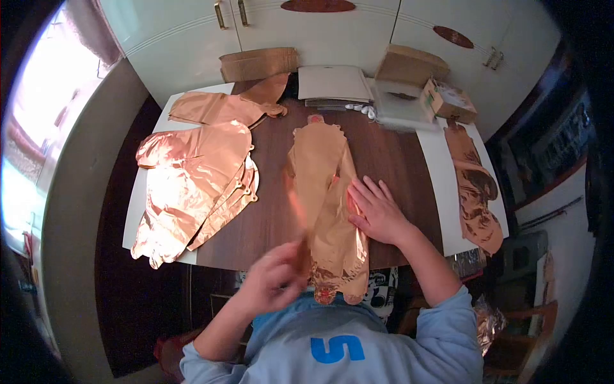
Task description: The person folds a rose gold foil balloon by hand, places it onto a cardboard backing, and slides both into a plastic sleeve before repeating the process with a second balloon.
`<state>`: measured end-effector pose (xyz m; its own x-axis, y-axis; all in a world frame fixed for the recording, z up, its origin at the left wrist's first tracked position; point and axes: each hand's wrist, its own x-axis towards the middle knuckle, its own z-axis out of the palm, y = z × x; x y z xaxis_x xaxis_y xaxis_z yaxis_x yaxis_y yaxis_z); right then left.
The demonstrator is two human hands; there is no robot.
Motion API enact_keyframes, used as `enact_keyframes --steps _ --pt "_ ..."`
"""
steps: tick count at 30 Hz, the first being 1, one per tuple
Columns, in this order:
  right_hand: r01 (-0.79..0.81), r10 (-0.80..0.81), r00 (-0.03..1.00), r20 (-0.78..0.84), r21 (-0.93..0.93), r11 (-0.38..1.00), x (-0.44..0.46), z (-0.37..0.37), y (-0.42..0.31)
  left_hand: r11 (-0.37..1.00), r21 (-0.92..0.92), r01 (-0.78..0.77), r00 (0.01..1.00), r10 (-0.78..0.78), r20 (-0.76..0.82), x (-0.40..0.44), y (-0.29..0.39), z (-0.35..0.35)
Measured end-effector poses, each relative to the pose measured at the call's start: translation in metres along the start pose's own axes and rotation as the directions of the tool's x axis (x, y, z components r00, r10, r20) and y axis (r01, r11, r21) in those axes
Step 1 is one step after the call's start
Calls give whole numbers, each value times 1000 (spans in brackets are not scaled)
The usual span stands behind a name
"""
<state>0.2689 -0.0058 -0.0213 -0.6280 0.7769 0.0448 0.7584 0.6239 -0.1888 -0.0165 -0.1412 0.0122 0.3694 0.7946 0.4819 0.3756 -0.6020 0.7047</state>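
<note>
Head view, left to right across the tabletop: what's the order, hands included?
Spread pile of copper-coloured foil → left hand → long foil piece → right hand → crumpled foil at the right edge.

One head-worn view looks forward and down.

Centre foil piece point(320, 192): copper-coloured, thin; satin above, glossy and crinkled at lower end. Left foil stack point(192, 173): metallic, mirror-bright, creased. Right foil piece point(473, 192): glossy, rippled. Tabletop point(403, 185): dark wood grain, smooth, low sheen. Cabinet doors point(345, 32): pale, smooth, glossy. Door handles point(243, 13): shiny, brass-coloured metal. Open box point(416, 64): brown cardboard, matt. Shirt point(396, 349): soft matt cloth.
</note>
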Motion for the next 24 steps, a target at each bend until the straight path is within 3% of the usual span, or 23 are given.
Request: enact_keyframes --steps 1,4,7,8,11,14,17,24 --pt "3 -3 1000 -1 -8 1000 1 -1 -1 994 -34 -108 991 110 80 15 1 10" --pt "7 -6 1000 19 -42 999 2 -2 0 979 -61 -197 895 205 397 36 -2 40" --pt "23 -23 1000 15 -34 999 2 -1 3 988 -104 -113 883 148 445 45 -24 29" --pt "28 -28 1000 7 -27 999 1 -1 4 994 -104 -40 904 81 420 50 -26 17" --pt "46 -46 999 -4 -9 999 0 0 6 959 269 -86 975 25 222 62 -46 0" --pt "45 -45 999 21 1 999 3 -5 5 852 506 -132 971 9 238 79 -73 3" --pt "60 -60 998 -10 -3 998 4 -6 5 822 559 -108 933 -110 342 80 -104 12" --pt "67 -67 998 9 14 998 3 -6 5 802 593 -75 939 -143 312 91 -117 6"
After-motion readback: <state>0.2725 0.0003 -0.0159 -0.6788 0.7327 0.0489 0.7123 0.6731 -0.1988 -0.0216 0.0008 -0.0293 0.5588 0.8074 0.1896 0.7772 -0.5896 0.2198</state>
